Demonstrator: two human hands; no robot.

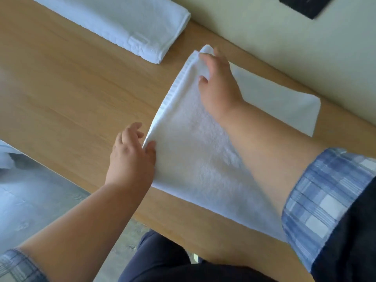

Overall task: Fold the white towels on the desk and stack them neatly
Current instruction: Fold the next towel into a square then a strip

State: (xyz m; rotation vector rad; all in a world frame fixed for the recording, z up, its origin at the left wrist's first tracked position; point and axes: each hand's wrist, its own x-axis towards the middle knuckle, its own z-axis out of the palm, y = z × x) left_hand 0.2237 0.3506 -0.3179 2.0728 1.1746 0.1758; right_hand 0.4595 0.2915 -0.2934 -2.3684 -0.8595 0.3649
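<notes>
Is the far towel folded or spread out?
Folded. The far towel lies as a thick, narrow bundle with layered edges on the desk.

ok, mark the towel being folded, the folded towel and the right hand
towel being folded [193, 159]: head view, middle of its top layer.
folded towel [122, 23]: head view, its flat top face.
right hand [217, 88]: head view, back of the hand, gripping the towel's far corner.
</notes>
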